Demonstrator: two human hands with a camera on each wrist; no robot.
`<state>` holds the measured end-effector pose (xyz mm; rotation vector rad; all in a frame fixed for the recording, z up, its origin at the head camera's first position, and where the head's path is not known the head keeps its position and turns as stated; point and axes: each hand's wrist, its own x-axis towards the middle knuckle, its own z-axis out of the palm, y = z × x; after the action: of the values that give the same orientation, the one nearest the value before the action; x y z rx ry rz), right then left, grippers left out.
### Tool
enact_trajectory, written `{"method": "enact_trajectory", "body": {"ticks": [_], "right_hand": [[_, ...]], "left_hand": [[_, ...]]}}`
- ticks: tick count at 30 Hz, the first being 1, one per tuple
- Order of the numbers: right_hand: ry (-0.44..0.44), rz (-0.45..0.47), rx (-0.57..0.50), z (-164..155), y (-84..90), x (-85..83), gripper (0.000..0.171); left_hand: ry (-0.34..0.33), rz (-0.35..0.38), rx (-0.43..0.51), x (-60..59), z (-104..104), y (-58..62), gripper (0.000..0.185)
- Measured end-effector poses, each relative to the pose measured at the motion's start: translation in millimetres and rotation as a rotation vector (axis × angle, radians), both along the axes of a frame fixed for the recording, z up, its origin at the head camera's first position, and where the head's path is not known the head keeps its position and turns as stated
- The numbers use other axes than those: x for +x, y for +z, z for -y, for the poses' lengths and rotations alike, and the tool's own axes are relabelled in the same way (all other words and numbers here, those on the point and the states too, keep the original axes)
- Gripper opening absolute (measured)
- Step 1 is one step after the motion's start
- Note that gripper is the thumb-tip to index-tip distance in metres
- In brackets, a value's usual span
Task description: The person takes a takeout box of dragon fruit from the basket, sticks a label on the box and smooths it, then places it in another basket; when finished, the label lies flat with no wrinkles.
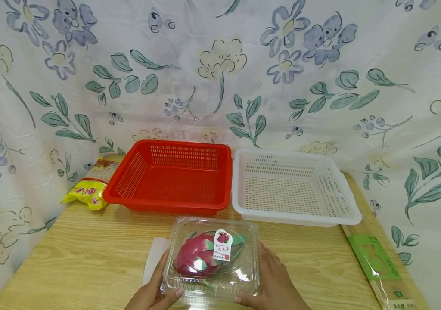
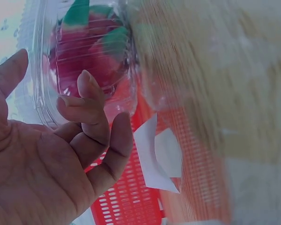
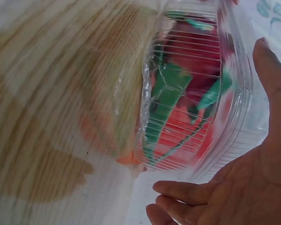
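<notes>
Dragon fruit [image 1: 199, 258] in clear clamshell box [image 1: 212, 254], near table edge, centre. Left hand [image 1: 150, 292] w/ fingers curled on box's left side, thumb on front rim; right hand [image 1: 276, 286] grips right side likewise. White paper [image 1: 154, 254] under box, left. Behind: red basket [image 1: 170, 176], white basket [image 1: 294, 187] side by side. Yellow snack bag [image 1: 88, 189] left of red basket. Wooden table [image 1: 88, 254].

Right hand [image 3: 234, 187] beside clear fruit box [image 3: 196, 93]

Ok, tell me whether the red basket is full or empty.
Empty: the red basket shows only its bare slotted floor in the head view.
</notes>
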<state>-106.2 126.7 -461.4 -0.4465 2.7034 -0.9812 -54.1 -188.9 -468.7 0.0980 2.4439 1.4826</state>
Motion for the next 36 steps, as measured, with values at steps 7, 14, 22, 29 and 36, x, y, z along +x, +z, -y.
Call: {"method": "enact_trajectory", "body": {"ticks": [7,14,22,29,36], "right_hand": [[0.050,0.087,-0.068,-0.8,0.1,-1.9,0.131],[0.056,0.159,-0.096,0.9,2.2,-2.8,0.132],[0.134,0.176,-0.279,-2.1,-1.6,-3.5,0.130],[0.128,0.278,-0.388,1.0,-3.2,-5.3,0.132],[0.057,0.365,-0.440,7.3,-0.7,-4.3,0.130]], "left_hand": [[0.001,-0.009,0.034,0.7,-0.2,0.5,0.094],[0.037,0.013,0.130,-0.3,-3.2,-1.5,0.094],[-0.006,0.088,0.207,0.3,-2.2,-1.4,0.098],[-0.012,0.166,0.298,-0.3,-3.0,-3.7,0.104],[-0.018,0.153,0.328,-0.9,-2.4,-3.0,0.103]]}}
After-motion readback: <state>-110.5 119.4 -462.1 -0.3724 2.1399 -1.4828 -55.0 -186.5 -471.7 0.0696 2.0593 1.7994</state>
